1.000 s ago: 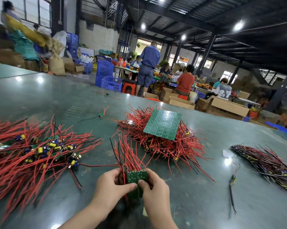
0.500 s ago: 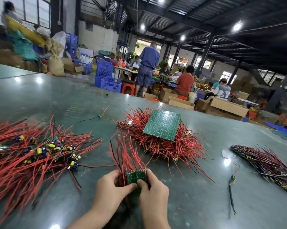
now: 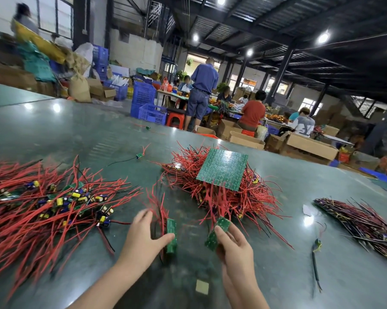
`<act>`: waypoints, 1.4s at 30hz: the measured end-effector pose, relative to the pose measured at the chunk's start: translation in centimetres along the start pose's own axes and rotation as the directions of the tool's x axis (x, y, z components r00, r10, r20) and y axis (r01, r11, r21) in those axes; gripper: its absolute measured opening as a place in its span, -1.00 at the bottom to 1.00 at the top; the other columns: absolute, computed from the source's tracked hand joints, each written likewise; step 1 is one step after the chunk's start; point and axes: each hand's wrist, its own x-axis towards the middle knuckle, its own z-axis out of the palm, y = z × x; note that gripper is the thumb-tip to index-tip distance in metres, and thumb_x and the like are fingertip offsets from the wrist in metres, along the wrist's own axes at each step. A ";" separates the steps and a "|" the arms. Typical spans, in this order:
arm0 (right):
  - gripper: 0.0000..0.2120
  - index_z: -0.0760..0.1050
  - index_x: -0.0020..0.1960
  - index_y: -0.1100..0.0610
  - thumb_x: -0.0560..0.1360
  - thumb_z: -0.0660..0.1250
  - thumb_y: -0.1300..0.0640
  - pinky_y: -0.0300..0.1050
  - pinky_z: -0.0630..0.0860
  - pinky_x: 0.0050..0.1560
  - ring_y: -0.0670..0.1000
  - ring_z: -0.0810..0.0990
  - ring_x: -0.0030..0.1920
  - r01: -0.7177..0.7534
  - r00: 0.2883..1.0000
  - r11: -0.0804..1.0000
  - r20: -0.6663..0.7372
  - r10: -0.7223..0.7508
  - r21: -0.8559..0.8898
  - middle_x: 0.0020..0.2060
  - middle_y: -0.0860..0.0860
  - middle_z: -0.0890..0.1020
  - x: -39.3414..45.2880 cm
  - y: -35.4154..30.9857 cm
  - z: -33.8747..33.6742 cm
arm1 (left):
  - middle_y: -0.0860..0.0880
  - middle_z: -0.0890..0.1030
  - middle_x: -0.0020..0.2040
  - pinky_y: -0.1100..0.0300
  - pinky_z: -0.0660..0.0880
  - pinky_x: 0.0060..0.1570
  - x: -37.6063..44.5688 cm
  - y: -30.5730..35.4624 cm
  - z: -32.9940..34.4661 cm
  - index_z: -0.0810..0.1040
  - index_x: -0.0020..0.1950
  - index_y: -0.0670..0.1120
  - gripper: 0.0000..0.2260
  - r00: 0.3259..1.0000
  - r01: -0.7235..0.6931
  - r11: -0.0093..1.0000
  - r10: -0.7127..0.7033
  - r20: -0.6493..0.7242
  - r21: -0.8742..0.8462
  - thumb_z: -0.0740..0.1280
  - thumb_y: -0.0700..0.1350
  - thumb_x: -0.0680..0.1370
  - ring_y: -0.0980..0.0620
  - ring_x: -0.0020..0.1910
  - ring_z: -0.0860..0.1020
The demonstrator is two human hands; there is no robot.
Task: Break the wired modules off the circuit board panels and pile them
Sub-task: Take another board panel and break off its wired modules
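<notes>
Low in the centre of the frame, the left hand [image 3: 143, 237] pinches a narrow green strip [image 3: 171, 236] trailing red wires between thumb and fingers, seemingly edge-on. Just right, the right hand [image 3: 235, 246] grips a second green piece [image 3: 218, 233]. Separated modules [image 3: 54, 204] lie heaped at left on the worktop [image 3: 87, 134]; an uncut panel [image 3: 222, 168] tops the central wire pile.
</notes>
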 end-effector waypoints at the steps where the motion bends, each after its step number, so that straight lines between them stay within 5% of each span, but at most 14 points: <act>1: -0.79 0.55 -0.03 0.12 0.43 0.36 0.37 -0.20 0.49 -0.21 -0.05 0.58 -0.25 0.007 0.999 0.999 -0.045 -0.005 0.044 -0.22 0.03 0.66 0.1 -0.2 -0.1 | -0.14 0.29 0.41 0.15 0.13 0.36 0.1 0.0 -0.1 0.24 0.46 -0.22 -0.23 0.997 0.002 0.996 0.006 -0.081 0.089 0.50 0.03 0.38 -0.11 0.40 0.24; 4: -0.80 0.50 0.01 0.13 0.45 0.35 0.36 -0.20 0.41 -0.18 -0.03 0.50 -0.22 0.008 0.995 0.985 -0.103 0.010 0.172 -0.16 0.07 0.58 0.2 -0.8 -0.3 | 0.00 0.56 -0.04 0.16 0.36 -0.07 -0.4 0.3 -0.4 0.38 0.28 -0.08 -0.43 0.973 -0.027 0.998 0.014 -0.230 -0.054 0.49 0.09 0.37 0.02 -0.04 0.50; 7: -0.81 0.50 0.00 0.14 0.46 0.33 0.36 -0.18 0.38 -0.22 -0.02 0.48 -0.27 -0.048 0.995 0.981 -0.071 0.063 0.189 -0.19 0.09 0.56 0.2 -0.8 -0.3 | 0.04 0.56 -0.41 0.11 0.46 -0.22 -1.1 0.7 0.1 0.40 0.01 0.06 -0.80 0.993 -0.045 0.998 0.041 -0.114 -0.032 0.34 0.09 0.50 0.04 -0.29 0.55; 9: -0.80 0.50 0.02 0.15 0.45 0.33 0.37 -0.18 0.37 -0.24 -0.02 0.47 -0.30 -0.078 0.996 0.981 -0.034 0.086 0.180 -0.21 0.09 0.55 0.0 -0.7 -0.2 | 0.07 0.64 -0.20 0.17 0.50 -0.06 -1.5 0.7 0.8 0.39 0.09 0.05 -0.80 0.990 -0.140 0.979 0.135 -0.039 -0.151 0.34 -0.03 0.52 0.13 -0.18 0.58; 11: -0.78 0.51 0.02 0.13 0.43 0.35 0.37 -0.22 0.36 -0.24 -0.06 0.47 -0.29 -0.068 0.997 0.986 -0.028 0.073 0.154 -0.23 0.04 0.56 0.0 -0.6 0.0 | 0.14 0.48 0.23 0.33 0.36 0.22 -1.9 0.6 1.2 0.34 0.28 0.07 -0.64 0.965 -0.243 0.950 0.257 0.054 -0.194 0.35 -0.06 0.52 0.22 0.17 0.48; 14: -0.76 0.50 0.00 0.14 0.40 0.36 0.39 -0.33 0.49 -0.30 -0.15 0.55 -0.34 -0.026 0.999 0.987 0.023 0.023 0.158 -0.29 -0.02 0.59 -0.2 -0.6 0.3 | 0.24 0.28 0.32 0.40 0.22 0.29 -2.1 0.8 1.4 0.29 0.34 0.11 -0.50 0.920 -0.388 0.904 0.391 -0.021 -0.182 0.40 -0.07 0.47 0.31 0.27 0.32; 16: -0.77 0.49 -0.02 0.19 0.35 0.36 0.37 -0.35 0.54 -0.31 -0.12 0.61 -0.32 -0.065 0.985 0.971 0.168 0.026 0.231 -0.28 0.03 0.63 -0.7 -0.6 0.7 | 0.19 0.48 0.20 0.40 0.40 0.09 -2.3 1.4 1.3 0.40 0.22 0.11 -0.56 0.947 -0.311 0.864 0.316 -0.056 -0.396 0.47 -0.14 0.43 0.29 0.07 0.49; 18: -0.77 0.49 -0.05 0.25 0.30 0.36 0.34 -0.28 0.59 -0.26 -0.05 0.64 -0.28 -0.118 0.951 0.960 0.306 0.036 0.254 -0.24 0.11 0.66 -1.2 -0.5 1.2 | 0.03 0.63 0.04 0.31 0.53 -0.02 -2.3 2.0 1.2 0.48 0.12 0.03 -0.65 0.986 -0.081 0.737 0.156 0.052 -0.671 0.46 -0.25 0.42 0.17 -0.06 0.60; 20: -0.80 0.50 -0.07 0.28 0.32 0.37 0.37 -0.24 0.58 -0.24 -0.01 0.64 -0.27 -0.086 0.934 0.985 0.355 0.027 0.150 -0.24 0.13 0.67 -1.7 -0.3 1.4 | -0.09 0.67 -0.06 0.16 0.61 -0.10 -2.4 2.4 1.2 0.52 0.08 -0.05 -0.69 0.982 0.121 0.520 0.059 0.177 -0.845 0.42 -0.34 0.41 0.02 -0.11 0.64; 22: -0.85 0.53 -0.10 0.22 0.37 0.40 0.38 -0.27 0.52 -0.24 -0.02 0.56 -0.28 0.065 0.949 0.994 0.313 -0.034 -0.089 -0.27 0.08 0.65 -1.8 -0.1 1.4 | -0.10 0.67 -0.15 0.11 0.63 -0.14 -2.4 2.4 1.0 0.52 0.04 -0.13 -0.71 0.975 0.180 0.413 0.044 0.217 -0.893 0.38 -0.41 0.40 -0.04 -0.13 0.63; 26: -0.85 0.59 -0.13 0.14 0.36 0.46 0.32 -0.36 0.42 -0.23 -0.09 0.49 -0.26 0.319 0.927 0.901 0.297 -0.231 -0.294 -0.27 0.00 0.59 -1.7 -0.3 1.1 | -0.08 0.64 -0.25 0.14 0.62 -0.17 -2.3 2.4 0.7 0.54 -0.16 -0.20 -0.82 0.982 0.148 0.404 0.046 0.182 -0.903 0.43 -0.40 0.32 0.02 -0.20 0.59; 30: -0.85 0.59 -0.12 0.17 0.38 0.42 0.37 -0.39 0.48 -0.21 -0.18 0.61 -0.27 0.294 0.908 0.931 0.366 -0.202 -0.217 -0.29 -0.03 0.70 -2.0 -0.9 1.1 | -0.05 0.65 -0.23 0.13 0.53 -0.12 -2.2 2.4 0.2 0.61 -0.24 -0.13 -0.81 0.979 0.123 0.392 0.105 0.177 -0.912 0.47 -0.29 0.20 0.08 -0.22 0.59; 37: -0.90 0.62 -0.22 0.13 0.34 0.49 0.29 -0.31 0.47 -0.25 -0.13 0.55 -0.32 0.336 0.905 0.869 0.381 -0.191 -0.363 -0.37 -0.01 0.65 -1.8 -0.8 1.0 | -0.05 0.68 -0.21 0.35 0.52 -0.15 -2.1 2.2 -0.2 0.65 -0.21 -0.03 -0.77 0.981 0.011 0.546 0.154 0.114 -0.838 0.54 -0.18 0.17 0.12 -0.22 0.61; 42: -0.93 0.62 -0.23 0.17 0.33 0.51 0.26 -0.36 0.40 -0.32 -0.19 0.48 -0.39 0.400 0.888 0.815 0.397 -0.231 -0.420 -0.44 -0.06 0.60 -1.7 -0.7 0.8 | -0.07 0.68 -0.23 0.23 0.59 -0.20 -2.2 2.2 -0.2 0.65 -0.21 -0.03 -0.74 0.982 0.013 0.590 0.144 0.121 -0.808 0.50 -0.38 0.28 0.12 -0.24 0.60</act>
